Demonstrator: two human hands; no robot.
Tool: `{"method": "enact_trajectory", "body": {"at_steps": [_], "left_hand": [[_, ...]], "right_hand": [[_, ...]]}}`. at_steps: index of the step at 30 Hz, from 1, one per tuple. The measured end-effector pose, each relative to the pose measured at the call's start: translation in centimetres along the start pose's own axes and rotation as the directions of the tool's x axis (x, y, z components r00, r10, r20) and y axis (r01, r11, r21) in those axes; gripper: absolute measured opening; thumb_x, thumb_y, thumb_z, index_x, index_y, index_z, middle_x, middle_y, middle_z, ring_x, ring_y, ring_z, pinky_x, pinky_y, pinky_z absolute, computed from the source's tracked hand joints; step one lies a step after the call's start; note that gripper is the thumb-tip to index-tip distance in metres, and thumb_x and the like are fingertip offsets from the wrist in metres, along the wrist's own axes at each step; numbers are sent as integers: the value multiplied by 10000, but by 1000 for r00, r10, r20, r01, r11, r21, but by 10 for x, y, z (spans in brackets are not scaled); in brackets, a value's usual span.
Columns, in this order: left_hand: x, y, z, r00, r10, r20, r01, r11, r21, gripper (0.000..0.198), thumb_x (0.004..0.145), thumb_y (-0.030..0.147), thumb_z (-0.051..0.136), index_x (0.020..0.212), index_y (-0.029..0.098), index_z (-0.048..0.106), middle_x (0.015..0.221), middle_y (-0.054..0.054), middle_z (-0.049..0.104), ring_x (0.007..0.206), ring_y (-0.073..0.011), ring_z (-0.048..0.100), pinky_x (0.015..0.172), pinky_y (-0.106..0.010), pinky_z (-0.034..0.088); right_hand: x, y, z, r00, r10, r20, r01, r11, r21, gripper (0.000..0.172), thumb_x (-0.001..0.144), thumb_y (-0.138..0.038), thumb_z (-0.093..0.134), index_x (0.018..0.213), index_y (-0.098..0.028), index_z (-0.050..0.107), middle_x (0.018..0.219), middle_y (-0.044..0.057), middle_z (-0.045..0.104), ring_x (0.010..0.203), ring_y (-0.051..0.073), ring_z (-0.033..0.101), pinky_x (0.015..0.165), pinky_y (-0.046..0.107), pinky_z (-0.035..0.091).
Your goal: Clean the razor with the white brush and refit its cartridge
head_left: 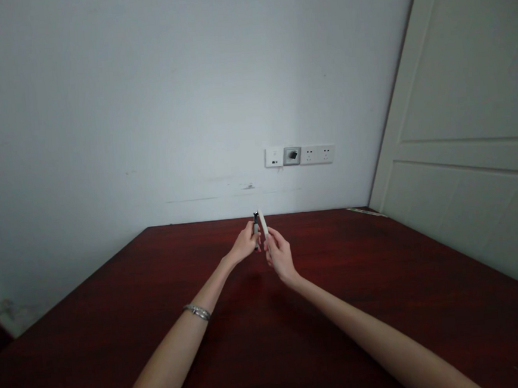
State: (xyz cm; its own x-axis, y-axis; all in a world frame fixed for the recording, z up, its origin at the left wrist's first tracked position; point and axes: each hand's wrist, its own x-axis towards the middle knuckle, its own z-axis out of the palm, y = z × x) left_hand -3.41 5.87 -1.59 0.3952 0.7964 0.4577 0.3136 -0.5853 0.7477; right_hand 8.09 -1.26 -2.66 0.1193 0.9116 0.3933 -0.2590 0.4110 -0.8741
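Observation:
My left hand (246, 241) is closed around a slim tool with a grey handle and a dark, shiny head (255, 217); its exact kind is too small to make out. Close beside it, my right hand (281, 256) grips a thin white strip (262, 220) that points up and away from me. The tips of the two things are close together, and I cannot tell whether they touch. Both hands are raised over the dark red table. A silver bracelet (197, 311) circles my left wrist.
The glossy dark red wooden table (262, 349) reaches back to a pale wall with scuff marks. Wall sockets (316, 155) sit above its far edge. A panelled white door (469, 129) stands along the right side, and a thin flat strip (365, 212) lies at the far right corner.

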Motion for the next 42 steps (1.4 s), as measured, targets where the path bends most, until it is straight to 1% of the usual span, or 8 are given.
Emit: {"method": "enact_trajectory", "body": {"at_steps": [5,11,14,20,26,31,37,42], "left_hand": [[1,-5,-2,998,-55,-25,54,998,-41,79,824,185,425,895,185,391,586,57,528,429,-97,540,464,-207,444],[-1,-4,-1,1000,-5,-6,5,1000,-25,87,825,206,436,905,181,412,595,44,542,459,-109,557,477,-214,448],[-1,-1,-2,999,-28,-18,29,1000,7,75,815,169,429,887,180,414,595,43,543,458,-108,557,495,-220,451],[-3,1,-3,999,-33,-2,33,999,-11,67,823,202,427,883,183,406,590,46,540,453,-111,548,485,-222,439],[-2,2,-4,999,-39,-36,40,999,22,71,795,164,448,859,179,421,576,40,554,481,-113,553,514,-220,438],[-2,0,-2,1000,-27,-9,27,999,-22,87,819,215,431,897,179,414,592,42,554,447,-112,545,478,-223,434],[-2,1,-4,998,-46,-52,47,998,31,91,777,137,445,856,179,425,573,45,550,483,-106,549,513,-212,432],[-2,-3,-2,1000,-27,-4,27,1000,-2,76,820,206,425,891,181,410,586,44,547,459,-111,547,487,-220,432]], "right_hand": [[-3,5,2,1000,14,-8,-14,1000,22,445,785,-469,526,1099,-154,531,568,-77,442,326,20,287,288,159,232],[5,2,3,1000,9,-27,-7,999,52,441,780,-461,528,1099,-158,533,552,-82,439,320,18,281,286,153,213],[-1,4,0,1000,26,-17,-26,999,26,435,784,-461,525,1094,-156,538,559,-80,439,324,18,280,284,152,219],[3,-1,3,999,-45,-14,45,999,-1,415,804,-431,512,1103,-145,548,565,-72,436,340,22,299,295,152,242],[-2,4,7,1000,-17,-4,17,1000,6,398,817,-420,500,1099,-144,556,582,-65,440,344,20,292,299,155,242],[3,-1,7,999,-22,-34,22,1000,11,423,805,-443,511,1098,-141,550,561,-71,432,341,22,296,291,147,236],[-3,7,6,1000,-10,10,10,1000,-6,422,815,-442,502,1109,-142,542,583,-67,439,342,22,290,294,155,246],[2,5,5,998,-61,-18,60,998,-26,406,827,-411,489,1120,-137,546,580,-63,439,352,26,302,301,152,254]]}}
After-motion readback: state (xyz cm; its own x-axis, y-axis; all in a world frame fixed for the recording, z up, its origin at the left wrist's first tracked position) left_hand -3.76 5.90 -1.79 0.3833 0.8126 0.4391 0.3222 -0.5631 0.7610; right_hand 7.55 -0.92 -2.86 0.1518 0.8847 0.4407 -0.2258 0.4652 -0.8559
